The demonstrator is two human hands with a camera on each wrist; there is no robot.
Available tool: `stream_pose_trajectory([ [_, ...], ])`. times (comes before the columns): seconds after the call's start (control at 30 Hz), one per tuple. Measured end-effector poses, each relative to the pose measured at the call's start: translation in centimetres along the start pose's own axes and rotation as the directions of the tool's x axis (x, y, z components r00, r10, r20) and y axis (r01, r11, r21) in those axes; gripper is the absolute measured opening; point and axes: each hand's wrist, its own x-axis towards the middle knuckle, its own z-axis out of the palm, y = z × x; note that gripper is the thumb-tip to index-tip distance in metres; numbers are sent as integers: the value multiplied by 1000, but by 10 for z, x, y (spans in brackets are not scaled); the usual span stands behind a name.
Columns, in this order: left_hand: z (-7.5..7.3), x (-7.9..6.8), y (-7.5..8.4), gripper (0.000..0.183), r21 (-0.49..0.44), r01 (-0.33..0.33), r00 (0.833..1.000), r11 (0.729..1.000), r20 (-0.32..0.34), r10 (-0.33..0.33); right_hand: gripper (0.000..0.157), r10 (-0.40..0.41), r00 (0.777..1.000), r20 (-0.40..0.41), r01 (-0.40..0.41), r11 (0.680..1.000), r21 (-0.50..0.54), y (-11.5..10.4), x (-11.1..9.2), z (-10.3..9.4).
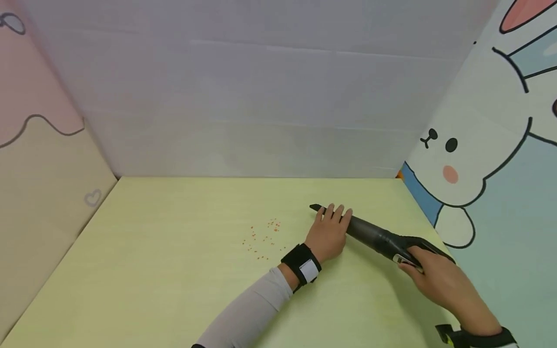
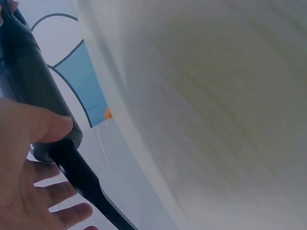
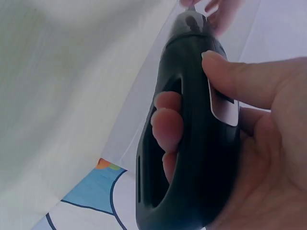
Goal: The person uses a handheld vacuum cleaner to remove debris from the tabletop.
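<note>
A black handheld vacuum cleaner [image 1: 370, 235] is held above the right part of the table, its narrow nozzle [image 2: 79, 175] pointing to the far left. My right hand [image 1: 444, 280] grips the loop handle; in the right wrist view the fingers pass through the loop and the thumb lies by a silvery panel [image 3: 224, 109]. At the front end, my left hand [image 1: 329, 237] holds the vacuum where the nozzle joins the body, thumb on one side and fingers spread on the other. Small orange crumbs [image 1: 276, 230] lie scattered on the table left of the left hand.
The pale yellow table [image 1: 152, 256] meets a whitish wall [image 1: 261, 96] at the back. A cream and pink panel [image 1: 48, 193] borders it on the left, and a panel with a cartoon rabbit [image 1: 470, 145] on the right, close to the right hand.
</note>
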Motion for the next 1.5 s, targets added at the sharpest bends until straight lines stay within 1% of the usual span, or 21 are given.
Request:
stream_pose_trajectory([
  [0.13,-3,-5,3,46,31,21,999,999,-25,-21,30,-24,1000,3,24,1000,19,6,-6,-5],
  [0.3,-6,-10,6,34,82,8,999,997,-48,-4,29,-33,999,24,32,998,48,10,-10,-10],
  [0.43,-2,-11,9,27,113,-6,998,994,-67,14,29,-32,998,46,30,998,51,13,-10,-11],
  [0.6,-1,-14,13,23,140,-8,998,990,-63,17,29,-30,996,84,25,998,55,15,-10,-13],
  [0.7,-5,-14,18,22,133,-1,999,991,-37,6,28,-37,994,107,28,996,83,18,-14,-14],
  [0.83,-10,-13,29,22,106,18,1000,994,-6,-17,20,-70,991,110,56,990,132,25,-22,-18],
  [0.9,-15,-13,34,21,95,27,1000,995,-8,-26,18,-77,991,106,62,988,142,28,-25,-21],
  [1.0,-20,-12,39,20,84,39,999,996,-12,-38,19,-74,992,97,61,990,128,31,-27,-27],
  [1.13,-23,-12,41,21,81,64,998,995,-3,-64,21,-92,992,84,83,991,109,33,-25,-32],
  [1.23,-26,-15,42,21,80,69,998,994,-2,-69,24,-103,990,95,92,990,108,33,-24,-34],
  [1.4,-27,-20,43,19,84,53,999,995,-17,-52,27,-84,989,119,71,991,109,33,-26,-34],
  [1.5,-25,-22,44,19,93,58,998,994,-21,-56,29,-70,989,128,57,993,104,32,-25,-33],
])
